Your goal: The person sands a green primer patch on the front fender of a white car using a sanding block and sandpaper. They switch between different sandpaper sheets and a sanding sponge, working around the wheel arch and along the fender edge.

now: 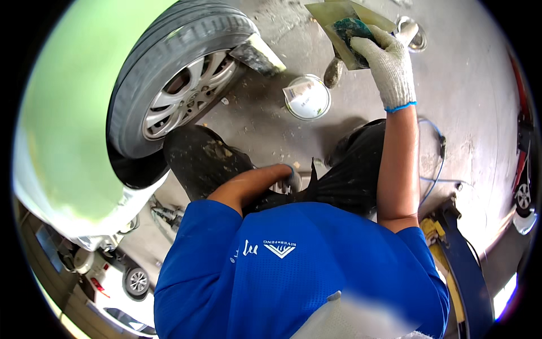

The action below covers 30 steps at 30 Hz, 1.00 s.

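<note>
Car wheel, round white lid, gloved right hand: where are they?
Car wheel (191, 104), head view: hub.
Round white lid (318, 101), head view: bare right side.
Gloved right hand (393, 69), head view: back of hand.

Passable: bare grey concrete floor (471, 85) right of white-knit-gloved right hand (389, 59) | Left blocked: pale-green car panel (68, 130), silver-spoked wheel with black tyre (180, 53) | Ahead: round white-topped can (314, 107) | Beside right forearm: thin blue cable with black connector (442, 147)

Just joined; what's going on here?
A person in a blue shirt is beside a silver-spoked car wheel and pale green body panel. The right hand, in a white knitted glove, holds flat yellowish plates with a dark green patch, away from the panel. The left hand is low between the legs; its grip is unclear. A round white container stands on the floor.
</note>
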{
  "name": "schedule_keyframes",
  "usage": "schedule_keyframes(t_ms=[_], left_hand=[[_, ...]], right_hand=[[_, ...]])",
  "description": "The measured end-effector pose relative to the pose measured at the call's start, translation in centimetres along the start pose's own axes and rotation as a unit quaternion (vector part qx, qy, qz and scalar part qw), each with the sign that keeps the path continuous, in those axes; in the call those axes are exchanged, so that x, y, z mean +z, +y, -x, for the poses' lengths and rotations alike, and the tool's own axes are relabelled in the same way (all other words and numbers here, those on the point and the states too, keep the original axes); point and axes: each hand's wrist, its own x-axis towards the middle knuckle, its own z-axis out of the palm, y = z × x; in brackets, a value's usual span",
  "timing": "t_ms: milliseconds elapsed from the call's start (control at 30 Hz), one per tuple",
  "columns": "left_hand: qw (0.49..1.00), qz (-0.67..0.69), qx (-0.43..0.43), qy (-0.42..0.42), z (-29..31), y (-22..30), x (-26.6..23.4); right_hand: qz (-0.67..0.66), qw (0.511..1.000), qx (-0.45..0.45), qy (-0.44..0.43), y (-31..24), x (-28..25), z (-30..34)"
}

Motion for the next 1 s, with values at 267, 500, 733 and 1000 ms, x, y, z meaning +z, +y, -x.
schedule_keyframes(t_ms=[267, 500, 733, 1000], left_hand=[[0.468, 0.646, 0.389, 0.461, 29.1, 12.5, -7.5], [0.401, 0.452, 0.698, 0.384, 36.9, 14.4, 12.7], [0.289, 0.494, 0.63, 0.525, 34.8, 8.6, 13.3], [0.406, 0.402, 0.532, 0.625, 41.3, 7.3, 12.3]], right_hand=[[-0.031, 0.985, -0.161, -0.052, -1.1, 4.7, 7.4], [-0.156, 0.956, 0.031, -0.246, -2.2, 9.9, 18.7], [-0.167, 0.952, -0.029, -0.253, -5.5, 10.3, 20.1], [-0.547, 0.814, 0.11, -0.162, -3.9, 7.2, 10.6]])
